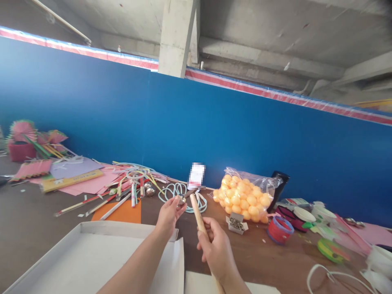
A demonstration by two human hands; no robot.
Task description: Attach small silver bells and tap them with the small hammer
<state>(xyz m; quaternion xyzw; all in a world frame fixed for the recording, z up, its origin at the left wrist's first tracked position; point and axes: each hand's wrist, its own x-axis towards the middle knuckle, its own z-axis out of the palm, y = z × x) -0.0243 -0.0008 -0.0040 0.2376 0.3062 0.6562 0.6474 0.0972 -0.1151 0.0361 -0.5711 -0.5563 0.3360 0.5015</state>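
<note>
My left hand (170, 214) pinches a small shiny metal ball (181, 199) in its fingertips, above the table's middle. In my right hand (212, 241) is a hammer (197, 212), its pale wooden handle slanting up and left. The dark hammer head is close beside the ball; I cannot tell whether they touch. Behind both hands lies a coil of light blue tubing (173, 191). A small open box of metal pieces (236, 223) stands to the right of the hammer.
An open white cardboard box (107, 249) fills the front left. Sticks and tubes (131, 183) lie heaped behind it, near two metal balls (150, 190). On the right are a bag of orange balls (243, 198), a red-and-blue roll (280, 230) and a white cable (321, 269). A blue partition (245, 122) stands behind.
</note>
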